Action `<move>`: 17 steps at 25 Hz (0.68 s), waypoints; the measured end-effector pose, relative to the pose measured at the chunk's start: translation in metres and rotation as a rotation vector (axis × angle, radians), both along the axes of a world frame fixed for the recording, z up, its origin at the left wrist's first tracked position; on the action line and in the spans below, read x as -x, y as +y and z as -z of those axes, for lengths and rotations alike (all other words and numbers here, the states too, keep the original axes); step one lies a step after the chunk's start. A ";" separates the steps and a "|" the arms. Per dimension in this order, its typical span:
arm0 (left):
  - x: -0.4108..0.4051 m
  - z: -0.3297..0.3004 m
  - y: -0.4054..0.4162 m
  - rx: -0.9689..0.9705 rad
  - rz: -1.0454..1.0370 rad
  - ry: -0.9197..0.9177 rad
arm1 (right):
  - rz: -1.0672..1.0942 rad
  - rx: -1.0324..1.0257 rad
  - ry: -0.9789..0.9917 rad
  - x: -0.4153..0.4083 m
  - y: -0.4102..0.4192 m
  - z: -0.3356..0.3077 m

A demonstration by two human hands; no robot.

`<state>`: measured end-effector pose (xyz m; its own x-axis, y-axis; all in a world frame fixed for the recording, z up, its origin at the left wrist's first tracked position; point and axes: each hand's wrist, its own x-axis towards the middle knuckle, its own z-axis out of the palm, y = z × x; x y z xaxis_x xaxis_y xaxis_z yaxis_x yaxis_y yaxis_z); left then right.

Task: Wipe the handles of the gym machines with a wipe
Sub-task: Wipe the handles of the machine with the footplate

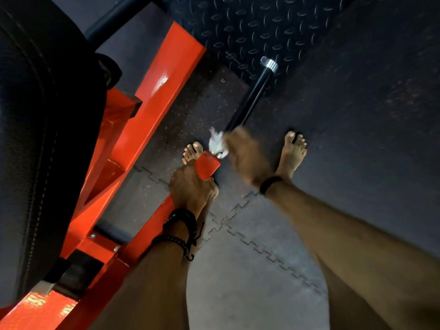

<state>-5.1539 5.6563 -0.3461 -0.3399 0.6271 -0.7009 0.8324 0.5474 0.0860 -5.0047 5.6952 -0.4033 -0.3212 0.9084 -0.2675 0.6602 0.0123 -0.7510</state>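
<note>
Left hand [192,184] grips the red lever arm [207,164] steady while the blurred right hand [245,154] clutches a white wipe [215,140] around its black handle [250,98].

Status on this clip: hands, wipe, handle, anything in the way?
Left hand clamped on red arm end, steadying. Right hand, blurred, shut on white wipe at base of black handle. Handle path clear; bare feet on floor below.

Motion-blurred right hand [245,156], smeared wipe [217,142].
</note>
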 end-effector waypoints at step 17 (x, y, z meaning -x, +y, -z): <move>-0.001 0.012 0.029 0.051 0.127 0.050 | 0.435 0.412 -0.101 -0.079 0.083 0.005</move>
